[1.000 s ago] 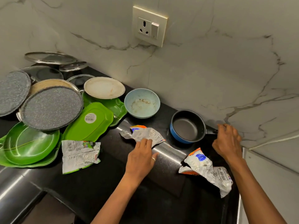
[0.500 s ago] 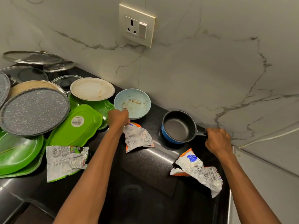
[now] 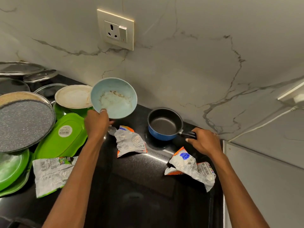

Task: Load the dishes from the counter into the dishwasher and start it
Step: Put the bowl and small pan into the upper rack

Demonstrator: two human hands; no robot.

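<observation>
Left hand: the left hand (image 3: 97, 124) grips the near rim of a pale blue round bowl (image 3: 115, 97); the thumb, wearing a ring, lies over the rim and the other fingers curl beneath it.
Pale blue bowl: held in the air above the black stone counter (image 3: 139, 195), tilted so its inside faces the camera, with brown food smears across the middle; it extends up and away from the left fingertips.
Right hand: the right hand (image 3: 205, 142) has its fingers wrapped round the black handle (image 3: 188, 134) of a small blue saucepan with a dark non-stick inside (image 3: 164, 125).
Saucepan: upright, just to the left of the right fingers; whether it rests on the counter or is just off it I cannot tell.
Wrappers: one crumpled silver-and-orange wrapper (image 3: 130, 142) lies just below the left fingers; a second (image 3: 189, 167) lies just below the right hand; a flatter silver-and-green one (image 3: 51, 173) lies left of the left forearm.
Left of the left fingers: a green oblong plastic tray with a round sticker (image 3: 64, 137), a white round plate (image 3: 74, 96) partly behind the bowl, and a grey speckled round plate (image 3: 24, 124) stacked over other dishes.
Wall: a cream socket plate (image 3: 116, 29) sits high above the bowl.
</observation>
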